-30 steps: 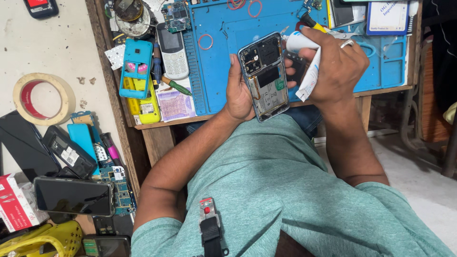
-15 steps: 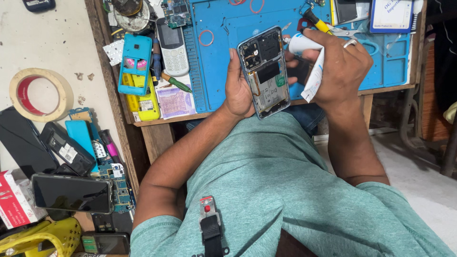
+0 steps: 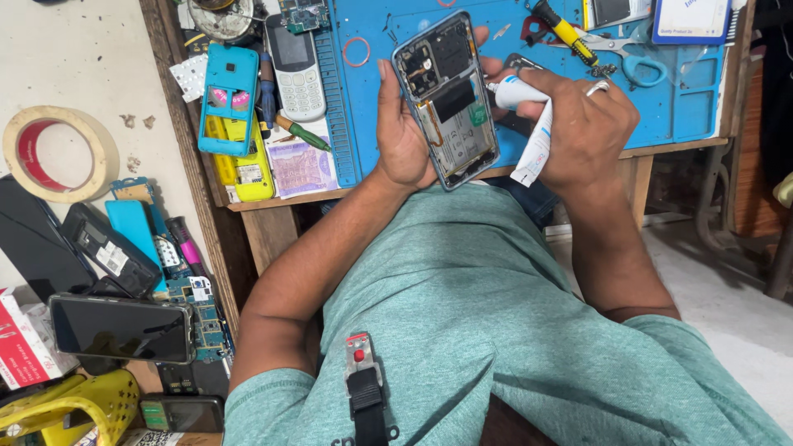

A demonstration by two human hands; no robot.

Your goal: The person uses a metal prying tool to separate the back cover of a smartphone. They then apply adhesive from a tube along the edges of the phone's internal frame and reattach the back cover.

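My left hand [image 3: 402, 132] grips an opened smartphone [image 3: 447, 99] with its back cover off, the circuit board and inner parts facing me, held tilted over the blue work mat [image 3: 363, 124]. My right hand [image 3: 588, 124], a ring on one finger, holds a white glue tube [image 3: 529, 124] with its nozzle at the phone's right edge. Both forearms reach up from my teal shirt.
A blue phone frame [image 3: 229, 99], a grey keypad phone [image 3: 296, 66], a yellow part and a banknote [image 3: 299, 165] lie left on the bench. A yellow-handled screwdriver [image 3: 564, 31] and scissors lie behind. A tape roll [image 3: 51, 153], several phones and boards crowd the left shelf.
The phone and both hands have shifted slightly left and up in view; the tube's tip stays at the phone's right edge. The grip is unchanged.
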